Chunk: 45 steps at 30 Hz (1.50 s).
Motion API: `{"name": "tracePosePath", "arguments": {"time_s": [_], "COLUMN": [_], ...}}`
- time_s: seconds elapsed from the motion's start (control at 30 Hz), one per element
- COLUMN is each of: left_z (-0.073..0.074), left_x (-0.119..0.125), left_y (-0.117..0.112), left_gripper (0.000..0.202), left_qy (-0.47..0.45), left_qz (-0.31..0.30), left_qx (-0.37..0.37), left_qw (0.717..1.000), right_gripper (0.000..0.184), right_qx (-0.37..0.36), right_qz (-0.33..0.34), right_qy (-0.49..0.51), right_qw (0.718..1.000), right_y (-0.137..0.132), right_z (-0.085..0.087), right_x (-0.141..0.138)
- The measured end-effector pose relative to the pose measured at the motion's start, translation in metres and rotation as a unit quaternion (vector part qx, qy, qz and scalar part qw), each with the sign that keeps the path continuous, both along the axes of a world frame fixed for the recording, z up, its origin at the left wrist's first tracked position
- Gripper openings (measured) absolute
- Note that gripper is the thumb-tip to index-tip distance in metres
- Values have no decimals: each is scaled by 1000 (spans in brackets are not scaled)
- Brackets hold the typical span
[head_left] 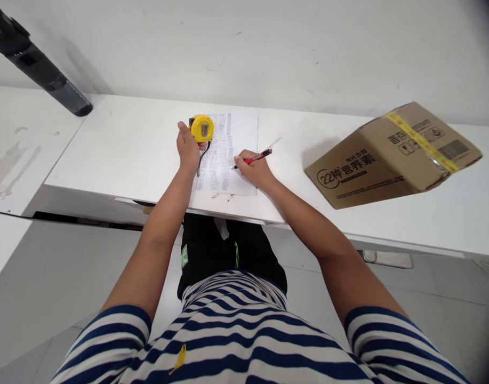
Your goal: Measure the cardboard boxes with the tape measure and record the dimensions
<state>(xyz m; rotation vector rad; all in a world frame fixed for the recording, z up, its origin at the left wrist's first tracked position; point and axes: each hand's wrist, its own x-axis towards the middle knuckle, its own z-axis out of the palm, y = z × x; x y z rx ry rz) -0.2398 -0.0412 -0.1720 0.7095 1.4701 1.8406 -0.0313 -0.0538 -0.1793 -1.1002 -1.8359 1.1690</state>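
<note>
My left hand (pixel 187 146) is closed round a yellow tape measure (pixel 201 128), holding it just above the left side of a sheet of paper (pixel 233 154) covered in rows of handwriting. A black cord hangs from the tape measure down beside my wrist. My right hand (pixel 254 170) grips a red pen (pixel 257 157) with its tip on the paper near the sheet's right half. The paper lies flat on the white table (pixel 120 149).
A brown cardboard box (pixel 392 154) with yellow tape and printed lettering lies tilted on the table to the right. A dark tube-shaped object (pixel 40 66) juts in from the upper left. A white wall stands behind the table; grey floor lies below.
</note>
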Motion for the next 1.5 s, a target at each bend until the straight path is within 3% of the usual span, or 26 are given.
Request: {"name": "tracePosePath", "arguments": {"time_s": [0.27,0.43,0.63,1.1,1.3,1.5], "left_z": [-7,-4,-9,-14,-17,-13], "left_x": [-2,1,1,-2,-4,-5], "left_y": [2,1,1,4,6,2], "left_gripper": [68,70,75,78,76,78], "left_qy": [38,88,139,142,147,151], "left_qz": [-8,-11,-29,-39,-29,-20], "left_qx": [11,-18,-11,-15,-15,-25], "left_qw": [999,996,990,989,989,988], "right_gripper": [42,39,42,41,40,36], "right_qx": [-10,10,14,27,24,50], "right_qz": [-12,-60,-46,-61,-38,-48], "right_qy": [15,41,22,28,14,-11], "right_qw": [1000,997,999,997,999,998], "right_y": [-2,-2,0,0,3,2], "right_z": [0,-3,-3,-5,-7,-9], "right_x": [0,0,-2,1,2,-2]}}
